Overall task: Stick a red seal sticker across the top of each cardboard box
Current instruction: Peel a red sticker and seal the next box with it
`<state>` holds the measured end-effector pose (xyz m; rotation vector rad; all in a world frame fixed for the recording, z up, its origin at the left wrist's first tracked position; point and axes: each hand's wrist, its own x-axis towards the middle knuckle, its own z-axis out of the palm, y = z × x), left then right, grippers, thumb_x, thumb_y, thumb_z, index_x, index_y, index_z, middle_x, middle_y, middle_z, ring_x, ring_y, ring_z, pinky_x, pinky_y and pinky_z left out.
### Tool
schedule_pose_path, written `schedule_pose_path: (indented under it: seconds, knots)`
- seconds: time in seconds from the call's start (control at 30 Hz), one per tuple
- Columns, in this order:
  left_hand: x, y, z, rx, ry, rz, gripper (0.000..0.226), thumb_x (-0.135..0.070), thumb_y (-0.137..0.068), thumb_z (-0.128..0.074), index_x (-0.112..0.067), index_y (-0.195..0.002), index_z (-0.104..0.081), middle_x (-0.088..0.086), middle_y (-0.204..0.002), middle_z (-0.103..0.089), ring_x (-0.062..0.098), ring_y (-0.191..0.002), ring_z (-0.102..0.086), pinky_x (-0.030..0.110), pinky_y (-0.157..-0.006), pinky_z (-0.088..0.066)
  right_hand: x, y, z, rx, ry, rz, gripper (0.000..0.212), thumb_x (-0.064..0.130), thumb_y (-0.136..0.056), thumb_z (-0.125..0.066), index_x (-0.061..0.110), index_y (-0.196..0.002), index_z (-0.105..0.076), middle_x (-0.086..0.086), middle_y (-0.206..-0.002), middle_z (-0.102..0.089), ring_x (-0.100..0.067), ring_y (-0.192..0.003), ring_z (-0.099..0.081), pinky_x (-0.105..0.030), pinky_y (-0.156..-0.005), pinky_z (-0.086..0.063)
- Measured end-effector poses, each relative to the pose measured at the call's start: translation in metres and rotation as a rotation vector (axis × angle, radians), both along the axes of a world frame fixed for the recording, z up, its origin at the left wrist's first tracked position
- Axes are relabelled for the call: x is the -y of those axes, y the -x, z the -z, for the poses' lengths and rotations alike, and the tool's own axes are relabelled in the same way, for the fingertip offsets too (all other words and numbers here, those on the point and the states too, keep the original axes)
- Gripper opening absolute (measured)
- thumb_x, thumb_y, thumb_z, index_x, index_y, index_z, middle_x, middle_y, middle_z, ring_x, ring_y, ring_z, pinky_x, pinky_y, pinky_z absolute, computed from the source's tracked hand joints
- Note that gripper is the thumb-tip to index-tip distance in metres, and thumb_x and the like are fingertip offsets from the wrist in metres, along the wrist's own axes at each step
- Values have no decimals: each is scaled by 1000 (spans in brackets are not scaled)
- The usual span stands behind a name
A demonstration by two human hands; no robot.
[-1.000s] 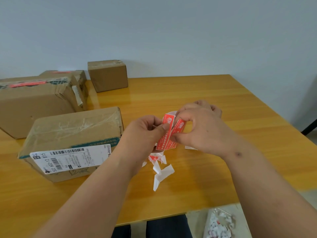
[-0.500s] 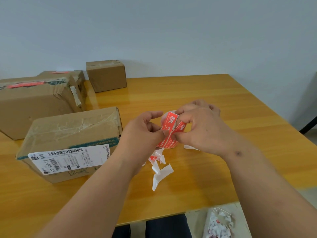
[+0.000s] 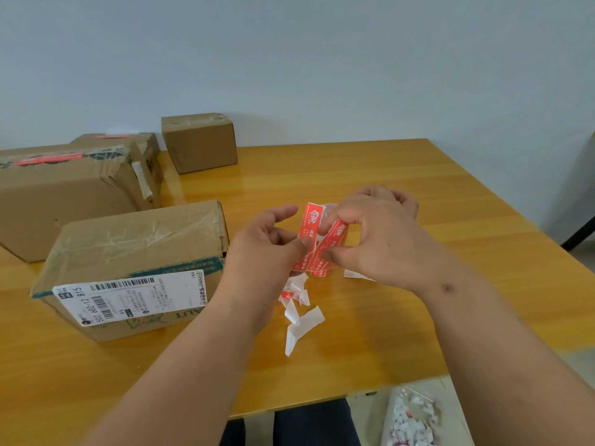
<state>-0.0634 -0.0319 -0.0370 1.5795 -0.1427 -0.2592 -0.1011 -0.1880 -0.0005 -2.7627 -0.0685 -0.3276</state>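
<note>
Above the table's middle, my right hand (image 3: 376, 233) grips a roll of red seal stickers (image 3: 335, 235). My left hand (image 3: 267, 243) pinches one red sticker (image 3: 310, 222) by its lower part, and the strip stands up, peeled away from the roll. Left of my hands sits a taped cardboard box (image 3: 135, 246) with a white shipping label and no red sticker on top. Behind it a larger box (image 3: 67, 188) carries a red sticker on top. Another box (image 3: 141, 143) behind that also shows red on top. A small box (image 3: 199, 141) stands at the back.
White backing scraps (image 3: 299, 313) lie on the wooden table (image 3: 402, 188) below my hands, and one scrap (image 3: 354, 274) lies under my right hand. A clear bag of scraps (image 3: 412, 416) sits on the floor by the near edge. A wall runs behind the table.
My left hand has pulled the sticker further off the roll, and its index finger has opened out. The roll has risen slightly in my right hand.
</note>
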Motion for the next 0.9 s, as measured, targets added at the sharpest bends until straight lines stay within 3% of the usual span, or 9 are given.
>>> schedule_pose_path:
  seconds: [0.17,0.33,0.43,0.57,0.73,0.9]
  knots:
    - [3,0,1,43,-6,-48,46,-11,-85,-73,-32,-123,-58,4,-84,-73,22,-80,-73,50,-79,-59,-1,0,0,-5,-41,2,30,31,-78,-75,43,-90,-50,24,-97,-55,2,-116,-34,-44,-115,-6]
    - [6,2,0,74,22,-110,47,-13,-86,-72,-31,-127,-55,4,-85,-73,20,-82,-73,45,-79,-60,0,2,-1,26,-65,-18,31,24,-79,-71,42,-75,-47,19,-89,-64,2,-113,-39,-45,-114,-6]
    - [8,3,-1,83,53,-137,46,-13,-87,-71,-28,-128,-56,5,-86,-72,18,-80,-73,38,-74,-60,2,4,-3,6,-83,-23,28,24,-79,-72,39,-74,-49,25,-79,-61,2,-112,-41,-43,-114,-5]
    - [10,3,-4,97,97,-180,43,-14,-88,-69,-27,-126,-57,6,-87,-72,12,-74,-72,23,-61,-57,5,5,-2,-7,-111,-16,23,23,-77,-74,36,-79,-55,18,-80,-65,2,-108,-44,-40,-113,-7]
    - [8,0,-8,85,140,-243,37,-12,-90,-67,-26,-123,-59,1,-83,-71,10,-70,-70,24,-61,-57,7,5,-2,-18,-106,-11,18,30,-76,-74,35,-80,-58,22,-81,-62,4,-106,-45,-39,-113,-7]
    - [6,0,-15,52,193,-255,33,-11,-90,-66,-26,-119,-60,3,-87,-70,12,-72,-68,27,-63,-57,8,8,-3,-63,-88,-11,25,17,-75,-71,37,-76,-56,19,-85,-63,1,-109,-44,-40,-114,-5]
